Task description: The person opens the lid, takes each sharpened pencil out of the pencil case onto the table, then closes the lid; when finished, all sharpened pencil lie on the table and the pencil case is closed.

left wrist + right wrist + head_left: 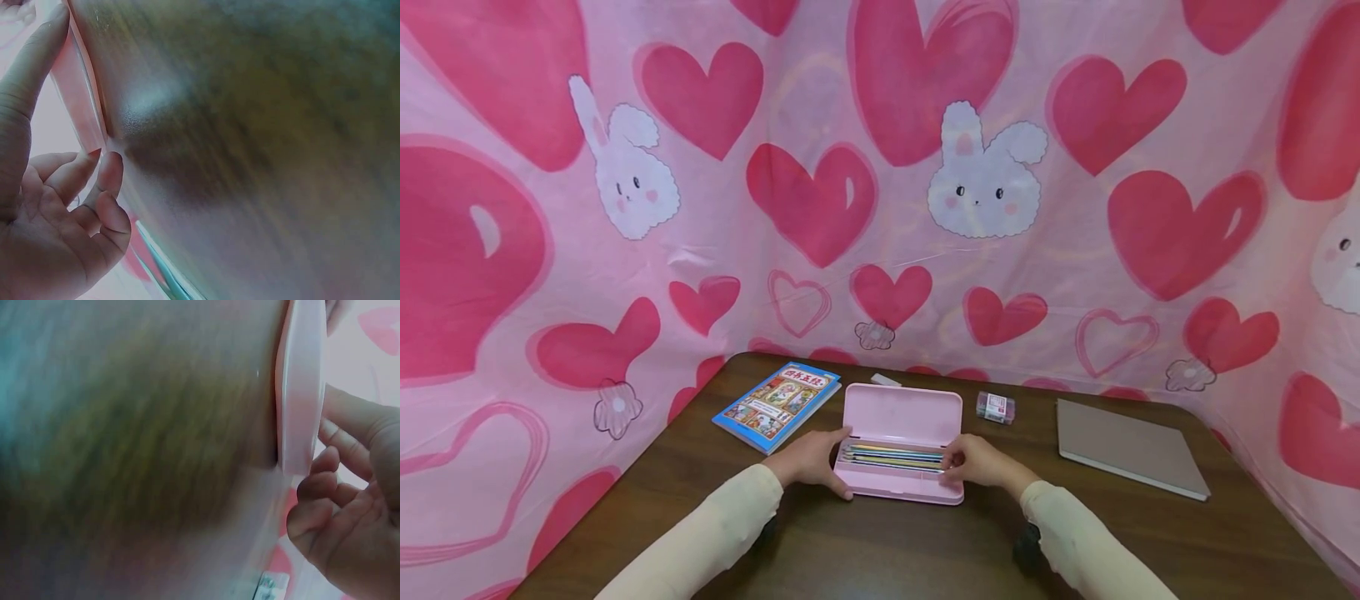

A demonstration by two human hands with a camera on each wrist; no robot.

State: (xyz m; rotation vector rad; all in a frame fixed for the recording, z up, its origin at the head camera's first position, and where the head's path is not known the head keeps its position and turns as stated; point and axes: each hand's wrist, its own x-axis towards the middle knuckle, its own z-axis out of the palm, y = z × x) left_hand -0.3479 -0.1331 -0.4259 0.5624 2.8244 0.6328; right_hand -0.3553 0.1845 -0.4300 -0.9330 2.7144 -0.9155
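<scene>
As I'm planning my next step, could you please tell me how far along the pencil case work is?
Done: the pink pencil case is open, with pencils inside. In hand: the left hand touches its left side; the right hand is at the pencils' right ends. Probably left: closing the raised lid.

The pale-pink, hinged rectangular pencil case (902, 410) under my fingers looks like smooth plastic with a soft sheen; its slim, multicoloured pencils (891, 457) are too small for me to judge their finish. My cream cloth sleeves (715, 521) look matt. The dark-brown, wood-grained worktop (887, 550) shines under the light. I see a blue-bordered paper book (778, 404), a matt grey-brown notebook (1127, 446), a clear plastic box (996, 407) and creased, heart-printed pink sheeting (820, 100).
</scene>
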